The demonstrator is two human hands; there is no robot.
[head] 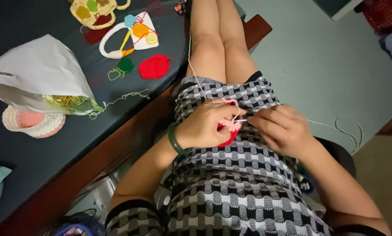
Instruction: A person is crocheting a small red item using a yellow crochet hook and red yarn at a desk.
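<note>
My left hand [204, 126] grips a small red and pink crochet piece [229, 131] over my lap, with pale yarn [195, 74] running from it up along my leg. A dark green bangle [174, 140] sits on that wrist. My right hand [281, 127] pinches a thin metal crochet hook [241, 120] whose tip points into the piece. Both hands rest above my black, white and grey patterned dress [231, 175].
A dark table [73, 144] stands at my left with a white bag [39, 74] of yarn, a pink and cream crochet bowl [32, 123], a red crochet disc [154, 67], a green piece [125, 64] and colourful crochet shapes [135, 32]. White yarn [349, 129] loops on the green floor at right.
</note>
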